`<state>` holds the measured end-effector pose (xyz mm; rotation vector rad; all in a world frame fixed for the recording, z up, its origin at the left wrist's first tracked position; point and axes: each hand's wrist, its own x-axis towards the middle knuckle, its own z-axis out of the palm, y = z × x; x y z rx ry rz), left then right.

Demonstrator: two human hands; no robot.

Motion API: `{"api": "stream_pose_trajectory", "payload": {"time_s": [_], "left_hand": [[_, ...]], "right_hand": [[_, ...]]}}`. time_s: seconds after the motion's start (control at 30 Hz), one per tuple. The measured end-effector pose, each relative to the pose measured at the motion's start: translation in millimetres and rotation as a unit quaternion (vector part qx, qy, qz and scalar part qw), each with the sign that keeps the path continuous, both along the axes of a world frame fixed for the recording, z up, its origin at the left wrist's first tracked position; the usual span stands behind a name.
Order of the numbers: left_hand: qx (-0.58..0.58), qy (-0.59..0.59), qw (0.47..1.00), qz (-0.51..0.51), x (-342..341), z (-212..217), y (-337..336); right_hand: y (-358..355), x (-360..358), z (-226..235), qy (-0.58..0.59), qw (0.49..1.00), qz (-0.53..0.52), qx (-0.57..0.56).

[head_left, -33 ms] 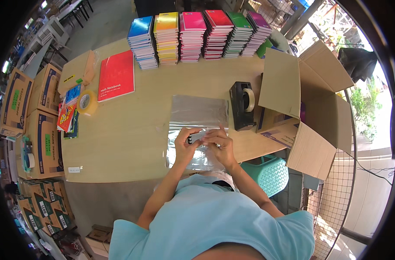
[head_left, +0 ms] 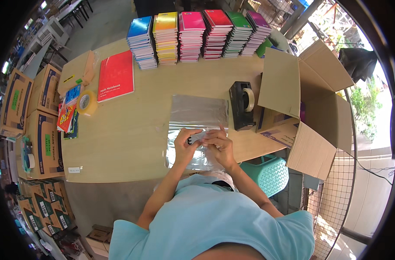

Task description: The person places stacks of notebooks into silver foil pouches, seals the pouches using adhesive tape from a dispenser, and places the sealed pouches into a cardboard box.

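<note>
Between my two hands is a small grey-white piece (head_left: 196, 137) with dark marks at its left end; its exact kind is too small to make out. My left hand (head_left: 184, 145) pinches it from the left, fingers closed. On its other side my right hand (head_left: 221, 146) has its fingers bent and pressed together at the piece's right end. Beneath both hands a stack or sheet of shiny clear plastic bags (head_left: 198, 113) lies flat on the wooden table (head_left: 119, 143). The hands hide part of the plastic.
A black tape dispenser (head_left: 239, 104) stands right of the plastic, near an open cardboard box (head_left: 279, 80). Notebook stacks (head_left: 192, 41) line the far edge. At left are a red notebook (head_left: 116, 76), a tape roll (head_left: 87, 103) and closed cartons (head_left: 43, 143). A teal stool (head_left: 269, 175) sits below right.
</note>
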<state>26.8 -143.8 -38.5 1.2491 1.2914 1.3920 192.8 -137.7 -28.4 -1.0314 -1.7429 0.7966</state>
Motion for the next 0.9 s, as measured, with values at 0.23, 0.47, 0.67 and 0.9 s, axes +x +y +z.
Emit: {"api": "stream_pose_trajectory", "payload": {"time_s": [0.23,0.47,0.67,0.9], "left_hand": [[0.028,0.043,0.998,-0.027,0.6,0.1,2.0],[0.023,-0.003,1.000,-0.014,13.2,-1.3,2.9],[0.010,-0.009,1.000,0.006,13.2,1.8,-1.1],[0.024,-0.004,0.999,0.027,8.3,-3.0,-5.7]], "right_hand": [[-10.6,10.8,4.3,-0.154,0.981,0.001,0.120],[53.6,144.6,-36.1,-0.086,0.893,-0.430,-0.103],[93.8,155.9,-39.7,0.015,0.866,-0.340,-0.366],[30.0,131.8,-55.9,0.225,0.828,-0.388,-0.337]]}}
